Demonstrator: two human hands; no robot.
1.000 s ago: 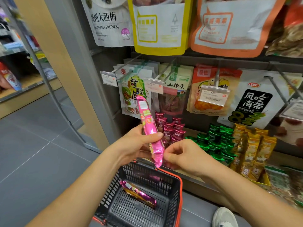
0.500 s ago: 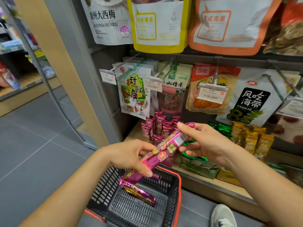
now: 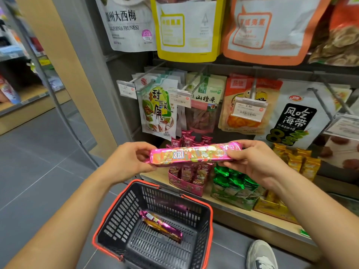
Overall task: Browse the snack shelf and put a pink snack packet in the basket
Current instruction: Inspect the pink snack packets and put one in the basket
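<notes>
Hands: left hand [image 3: 130, 158] and right hand [image 3: 256, 162] grip pink packet [image 3: 194, 155] ends | print blurred | basket [image 3: 120, 216] near edge cut off

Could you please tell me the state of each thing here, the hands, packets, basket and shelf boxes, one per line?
pink packet: sealed, held level by both ends, not in the basket.
left hand: grips the packet's left end.
right hand: grips the packet's right end.
basket: open-topped, one packet inside.
packet in the basket: lies flat on the bottom.
pink box: open, packets standing upright.
green box: open, filled with green packets.
</notes>
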